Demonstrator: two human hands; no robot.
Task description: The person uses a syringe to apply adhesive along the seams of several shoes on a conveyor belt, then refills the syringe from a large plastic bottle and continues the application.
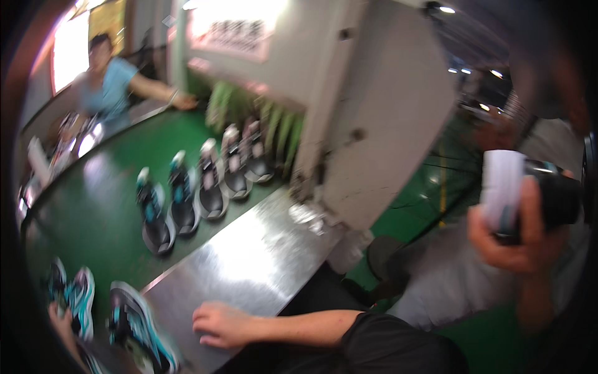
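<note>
The left hand (219, 324) lies flat with loose fingers on the shiny metal surface (261, 255), holding nothing. Just beside it, on the green belt (99, 212), lies a teal and black shoe (140, 330). The right hand (511, 237) is raised at the right and grasps a white and dark thing (507, 187), perhaps a bottle; the blur hides its shape. More shoes (199, 187) stand in a row farther along the belt, near another person (109, 81).
</note>
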